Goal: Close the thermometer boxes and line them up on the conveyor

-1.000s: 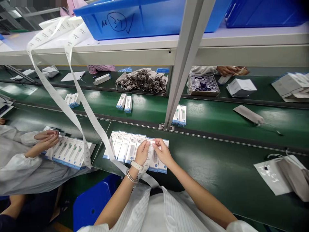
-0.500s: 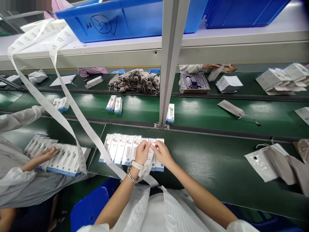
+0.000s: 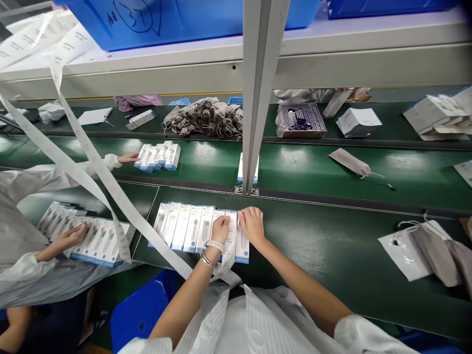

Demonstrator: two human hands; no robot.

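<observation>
A row of slim white boxes with blue lower ends and a printed handheld device lies side by side on the green bench before me. My left hand, wearing a white band and bracelets, is closed on a white strip of QC PASS labels; the strip trails down past my wrist over the boxes. My right hand lies over the upper part of the rightmost box, its fingers extended and touching the box. Whether a label is under those fingers is hidden.
A co-worker's hand rests on another row of boxes at left; their other hand touches boxes on the belt. Label ribbon hangs from the shelf. A metal post stands ahead. Grey pouches lie right.
My hands have parted: the right moved onto the rightmost box, the left stayed with the strip. The co-worker's far hand and boxes moved right along the belt. The view shifted slightly.
</observation>
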